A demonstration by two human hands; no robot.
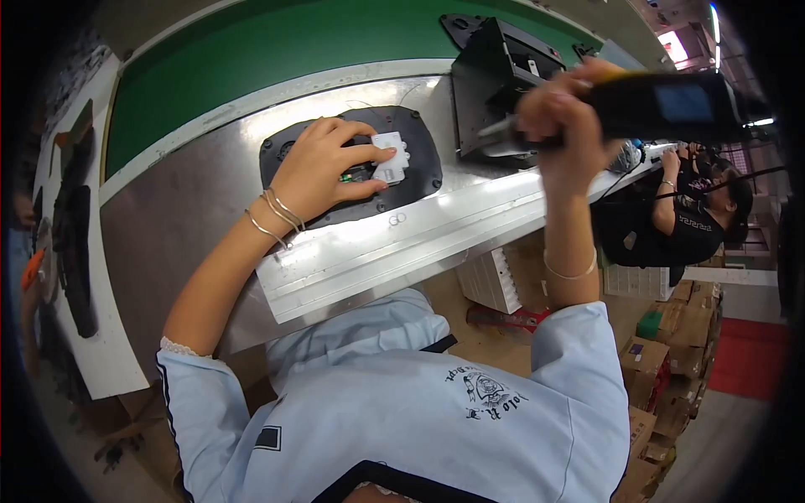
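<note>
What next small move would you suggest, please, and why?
Perhaps bring the black handheld tool down toward the white part: the right hand holds the tool raised off to the right, while the left hand holds that part over the black panel.

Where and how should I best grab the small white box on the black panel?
Probably pinch the white box by its far and near edges, coming from above: it lies face-up on the black panel, small bumps jut from its right side, and the left hand blocks the approach from its left.
</note>
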